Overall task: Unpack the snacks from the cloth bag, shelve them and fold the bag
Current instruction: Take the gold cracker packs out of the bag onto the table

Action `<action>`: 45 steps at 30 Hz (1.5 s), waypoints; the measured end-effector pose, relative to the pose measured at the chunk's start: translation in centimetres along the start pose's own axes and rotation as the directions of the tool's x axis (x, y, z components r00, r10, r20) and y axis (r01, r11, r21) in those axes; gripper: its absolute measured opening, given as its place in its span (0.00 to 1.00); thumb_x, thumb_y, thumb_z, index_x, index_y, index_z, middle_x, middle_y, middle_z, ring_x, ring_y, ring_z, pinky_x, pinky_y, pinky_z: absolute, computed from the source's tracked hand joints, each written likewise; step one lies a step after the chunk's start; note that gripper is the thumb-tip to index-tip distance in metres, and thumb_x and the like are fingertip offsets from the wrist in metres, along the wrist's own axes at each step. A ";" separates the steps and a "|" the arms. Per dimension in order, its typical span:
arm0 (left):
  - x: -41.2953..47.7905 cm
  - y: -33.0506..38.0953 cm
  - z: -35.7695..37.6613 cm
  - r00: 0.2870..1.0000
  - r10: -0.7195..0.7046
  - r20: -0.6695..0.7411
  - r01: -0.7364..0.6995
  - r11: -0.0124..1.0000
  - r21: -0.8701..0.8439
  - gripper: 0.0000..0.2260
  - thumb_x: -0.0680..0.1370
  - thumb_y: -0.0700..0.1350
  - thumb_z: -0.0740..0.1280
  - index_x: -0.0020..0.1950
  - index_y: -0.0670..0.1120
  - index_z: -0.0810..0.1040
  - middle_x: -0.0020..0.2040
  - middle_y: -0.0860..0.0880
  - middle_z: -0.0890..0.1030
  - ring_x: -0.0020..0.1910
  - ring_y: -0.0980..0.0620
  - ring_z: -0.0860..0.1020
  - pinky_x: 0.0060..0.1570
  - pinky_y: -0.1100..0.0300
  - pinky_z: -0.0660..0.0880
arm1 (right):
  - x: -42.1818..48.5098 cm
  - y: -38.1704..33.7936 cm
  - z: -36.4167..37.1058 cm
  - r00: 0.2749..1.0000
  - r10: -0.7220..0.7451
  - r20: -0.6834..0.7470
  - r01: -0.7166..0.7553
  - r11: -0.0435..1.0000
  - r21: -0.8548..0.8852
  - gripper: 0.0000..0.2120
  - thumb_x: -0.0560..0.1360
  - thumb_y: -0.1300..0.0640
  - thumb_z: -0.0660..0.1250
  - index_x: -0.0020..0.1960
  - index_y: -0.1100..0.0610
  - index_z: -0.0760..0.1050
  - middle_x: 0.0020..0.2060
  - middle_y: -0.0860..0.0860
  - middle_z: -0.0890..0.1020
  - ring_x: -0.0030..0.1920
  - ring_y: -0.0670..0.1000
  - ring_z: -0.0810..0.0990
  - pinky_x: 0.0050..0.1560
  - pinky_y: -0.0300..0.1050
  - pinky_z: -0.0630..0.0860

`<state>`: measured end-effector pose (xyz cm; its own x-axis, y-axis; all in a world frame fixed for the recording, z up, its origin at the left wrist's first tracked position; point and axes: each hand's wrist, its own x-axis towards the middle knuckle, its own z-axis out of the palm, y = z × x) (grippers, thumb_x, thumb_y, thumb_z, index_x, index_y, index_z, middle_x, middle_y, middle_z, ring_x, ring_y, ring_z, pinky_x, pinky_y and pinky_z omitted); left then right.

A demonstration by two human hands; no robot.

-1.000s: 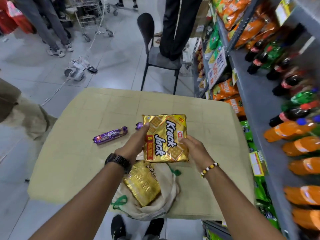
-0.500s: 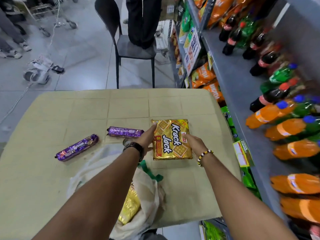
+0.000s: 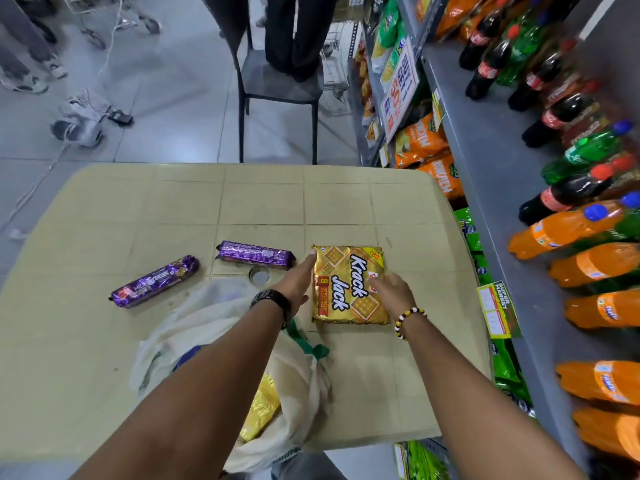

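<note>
A gold Krack Jack biscuit pack (image 3: 346, 285) lies flat on the beige table (image 3: 173, 209), right of centre. My left hand (image 3: 298, 282) holds its left edge, thumb at the top corner. My right hand (image 3: 393, 292) grips its right side. The cream cloth bag (image 3: 298, 393) with green handles sits slumped at the near edge, under my left forearm. Another gold pack (image 3: 261, 407) shows in its mouth. Two purple biscuit rolls (image 3: 156, 281) (image 3: 255, 254) lie on the table to the left.
A grey store shelf (image 3: 502, 174) runs along the right, with orange soda bottles (image 3: 568, 230), cola and green bottles lying on it and snack bags below. A dark chair (image 3: 277, 84) stands beyond the table. People's legs and a trolley show at the far left.
The Krack Jack pack came down from in front of me onto the table, right of the purple rolls. Both hands stayed on it. My view shifted so the bag sits lower left.
</note>
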<state>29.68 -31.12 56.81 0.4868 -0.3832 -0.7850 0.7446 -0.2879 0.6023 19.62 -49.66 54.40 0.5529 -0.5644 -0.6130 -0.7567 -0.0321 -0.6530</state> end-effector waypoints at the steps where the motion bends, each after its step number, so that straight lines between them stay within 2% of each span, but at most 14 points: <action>1: -0.8 0.0 -0.3 0.999 0.033 -0.003 -0.033 0.999 -0.008 0.33 0.79 0.67 0.59 0.78 0.50 0.63 0.79 0.49 0.63 0.77 0.49 0.61 0.75 0.46 0.59 | 0.1 0.2 0.1 0.999 -0.027 -0.018 0.026 0.999 -0.025 0.27 0.65 0.39 0.70 0.56 0.57 0.78 0.53 0.52 0.83 0.54 0.54 0.81 0.55 0.47 0.79; 6: -7.4 -2.4 -4.7 0.988 0.150 0.033 -0.148 0.987 -0.062 0.38 0.76 0.70 0.60 0.80 0.50 0.58 0.79 0.50 0.63 0.75 0.50 0.64 0.75 0.47 0.62 | -4.5 -2.2 2.4 0.987 -0.158 0.027 0.158 0.987 -0.019 0.28 0.73 0.51 0.71 0.71 0.56 0.70 0.67 0.51 0.74 0.68 0.51 0.73 0.61 0.42 0.69; 12: -14.5 -8.8 -10.9 0.984 0.165 -0.074 -0.172 0.979 -0.107 0.29 0.72 0.67 0.67 0.69 0.54 0.75 0.67 0.54 0.79 0.65 0.53 0.76 0.67 0.50 0.72 | -11.0 -2.5 8.1 0.938 -0.293 0.188 0.290 0.956 0.041 0.22 0.71 0.58 0.73 0.64 0.48 0.74 0.60 0.46 0.78 0.64 0.47 0.75 0.66 0.48 0.72; 15: -16.5 -11.7 -12.8 0.978 0.116 -0.172 -0.140 0.981 -0.135 0.24 0.76 0.63 0.66 0.67 0.53 0.76 0.64 0.52 0.80 0.63 0.50 0.77 0.67 0.46 0.72 | -14.4 -2.3 10.5 0.905 -0.342 0.254 0.332 0.940 0.084 0.20 0.73 0.64 0.71 0.63 0.52 0.75 0.59 0.46 0.79 0.61 0.44 0.75 0.63 0.40 0.71; 20: -17.7 -16.0 -13.8 0.958 0.078 -0.275 -0.112 0.988 -0.110 0.16 0.81 0.59 0.63 0.64 0.53 0.76 0.66 0.51 0.77 0.63 0.51 0.75 0.67 0.47 0.71 | -19.0 -0.3 14.3 0.824 -0.387 0.414 0.403 0.914 0.054 0.18 0.73 0.64 0.70 0.60 0.48 0.78 0.58 0.43 0.80 0.60 0.41 0.78 0.61 0.40 0.75; 24: -16.9 -17.9 -13.2 0.945 0.040 -0.325 -0.083 0.989 -0.119 0.25 0.79 0.60 0.64 0.73 0.49 0.70 0.70 0.47 0.74 0.67 0.47 0.73 0.69 0.47 0.69 | -19.8 2.3 17.1 0.787 -0.342 0.514 0.431 0.900 -0.062 0.19 0.72 0.64 0.68 0.57 0.43 0.77 0.56 0.44 0.81 0.59 0.44 0.79 0.62 0.46 0.77; 26: -16.6 -18.4 -12.8 0.941 0.026 -0.336 -0.074 0.988 -0.132 0.29 0.80 0.58 0.64 0.78 0.48 0.63 0.74 0.45 0.69 0.70 0.45 0.70 0.70 0.47 0.68 | -19.5 3.3 17.8 0.788 -0.281 0.548 0.428 0.890 -0.160 0.20 0.73 0.61 0.68 0.62 0.47 0.77 0.60 0.47 0.80 0.62 0.45 0.78 0.63 0.46 0.76; 29: -16.2 -19.0 -12.3 0.938 0.054 -0.343 -0.115 0.981 -0.159 0.30 0.81 0.56 0.63 0.79 0.50 0.58 0.76 0.47 0.66 0.68 0.48 0.69 0.69 0.47 0.68 | -18.2 4.1 18.1 0.799 -0.238 0.552 0.460 0.833 -0.306 0.23 0.74 0.58 0.68 0.68 0.52 0.73 0.65 0.49 0.77 0.65 0.48 0.75 0.66 0.44 0.72; 32: -16.1 -19.2 -12.0 0.927 0.058 -0.371 -0.143 0.968 -0.206 0.29 0.81 0.56 0.64 0.79 0.53 0.57 0.75 0.48 0.68 0.68 0.47 0.70 0.69 0.44 0.68 | -16.8 4.1 17.9 0.828 -0.246 0.504 0.466 0.802 -0.374 0.22 0.73 0.58 0.67 0.66 0.54 0.75 0.63 0.52 0.79 0.62 0.51 0.77 0.61 0.43 0.73; 35: -15.5 -19.5 -11.9 0.935 -0.016 -0.354 -0.090 0.955 -0.282 0.28 0.80 0.57 0.64 0.78 0.56 0.58 0.76 0.37 0.65 0.73 0.32 0.66 0.69 0.35 0.64 | -15.7 3.7 17.8 0.846 -0.301 0.441 0.489 0.769 -0.412 0.17 0.72 0.59 0.68 0.60 0.56 0.78 0.56 0.53 0.83 0.57 0.54 0.80 0.54 0.40 0.73; 37: -15.0 -19.9 -12.0 0.945 -0.062 -0.321 -0.049 0.943 -0.329 0.27 0.81 0.57 0.63 0.78 0.52 0.61 0.75 0.33 0.60 0.73 0.30 0.61 0.69 0.34 0.60 | -15.2 3.2 17.8 0.863 -0.311 0.397 0.477 0.761 -0.441 0.15 0.72 0.57 0.68 0.58 0.57 0.79 0.53 0.55 0.84 0.55 0.56 0.81 0.52 0.42 0.74; 41: -14.8 -20.0 -11.8 0.954 -0.126 -0.270 0.015 0.925 -0.380 0.27 0.81 0.59 0.61 0.76 0.48 0.65 0.75 0.34 0.60 0.74 0.33 0.60 0.71 0.38 0.59 | -14.0 3.0 17.6 0.902 -0.280 0.329 0.415 0.772 -0.481 0.25 0.72 0.51 0.70 0.67 0.57 0.74 0.61 0.56 0.80 0.61 0.57 0.78 0.61 0.48 0.75; 43: -14.7 -20.4 -11.8 0.957 -0.144 -0.252 0.027 0.909 -0.415 0.26 0.81 0.59 0.62 0.76 0.48 0.65 0.75 0.35 0.57 0.74 0.32 0.58 0.70 0.38 0.59 | -13.7 3.0 17.1 0.924 -0.202 0.325 0.346 0.804 -0.484 0.25 0.73 0.51 0.70 0.68 0.56 0.73 0.63 0.55 0.79 0.62 0.56 0.77 0.60 0.45 0.73; 45: -14.7 -20.6 -11.6 0.956 -0.152 -0.251 0.032 0.904 -0.427 0.28 0.80 0.61 0.62 0.76 0.49 0.65 0.75 0.36 0.61 0.73 0.33 0.63 0.70 0.39 0.62 | -13.3 3.4 16.4 0.927 -0.151 0.344 0.311 0.823 -0.476 0.23 0.74 0.52 0.69 0.68 0.55 0.74 0.63 0.54 0.79 0.63 0.56 0.77 0.61 0.43 0.71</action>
<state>12.44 -9.35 54.28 0.4665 -0.1025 -0.8786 0.8835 0.1024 0.4572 15.39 -28.75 53.02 0.7467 -0.2348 -0.6224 -0.6169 -0.5945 -0.5158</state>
